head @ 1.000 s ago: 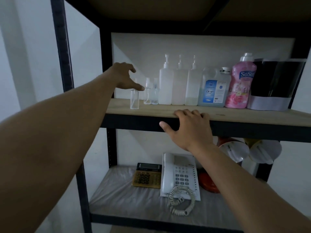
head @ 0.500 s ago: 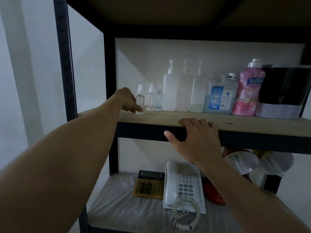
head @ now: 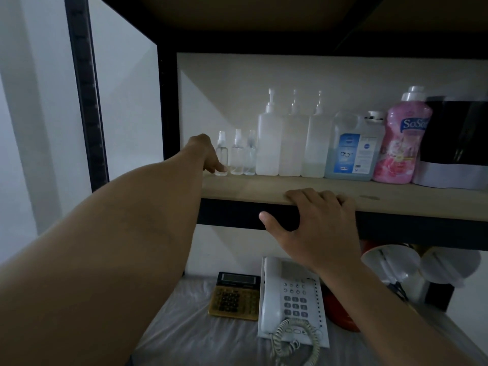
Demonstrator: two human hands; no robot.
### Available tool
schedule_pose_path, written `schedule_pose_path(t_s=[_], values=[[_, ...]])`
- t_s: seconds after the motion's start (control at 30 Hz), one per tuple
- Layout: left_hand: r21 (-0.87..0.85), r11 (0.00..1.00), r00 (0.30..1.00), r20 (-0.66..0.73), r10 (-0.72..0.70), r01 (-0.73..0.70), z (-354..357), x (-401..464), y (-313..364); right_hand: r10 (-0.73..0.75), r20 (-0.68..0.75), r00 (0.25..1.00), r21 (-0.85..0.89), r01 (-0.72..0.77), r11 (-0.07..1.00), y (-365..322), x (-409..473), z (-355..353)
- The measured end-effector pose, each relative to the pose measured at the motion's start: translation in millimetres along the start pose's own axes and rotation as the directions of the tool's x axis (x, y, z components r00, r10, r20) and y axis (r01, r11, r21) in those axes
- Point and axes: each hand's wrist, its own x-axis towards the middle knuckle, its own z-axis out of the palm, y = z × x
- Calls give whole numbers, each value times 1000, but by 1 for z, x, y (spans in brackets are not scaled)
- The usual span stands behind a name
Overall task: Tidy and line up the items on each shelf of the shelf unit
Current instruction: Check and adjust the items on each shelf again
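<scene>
On the wooden middle shelf (head: 264, 190) a row stands against the back wall. A small clear spray bottle (head: 221, 154) is at its left end, beside two more small spray bottles (head: 243, 155). My left hand (head: 204, 154) reaches in from the left, and one straight fingertip touches the first bottle's base. Its other fingers are hidden. To the right come three tall translucent pump bottles (head: 290, 143), a blue-labelled jug (head: 352, 149), a pink bottle (head: 404, 138) and a black-and-white pouch (head: 454, 146). My right hand (head: 317, 220) grips the shelf's front edge, fingers over the board, thumb on the black beam.
Below, on a plastic-covered shelf (head: 184, 334), lie a yellow calculator (head: 235, 297), a white corded phone (head: 290, 299), a red object (head: 340, 313) and two white lamp-like shades (head: 390, 262). Black uprights (head: 87, 101) frame the unit, and another board sits overhead. A white wall stands on the left.
My left hand took the small spray bottle from nearer the shelf's front and moved it back into line beside the other two small bottles. The right hand stayed on the shelf edge.
</scene>
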Motion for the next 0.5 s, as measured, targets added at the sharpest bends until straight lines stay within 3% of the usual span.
schedule_pose_path(t_s=[0.5], values=[[-3,999,992,-111,54,-55,15,7,1,-6,-13,1000,19,7,1000,2,0,2]])
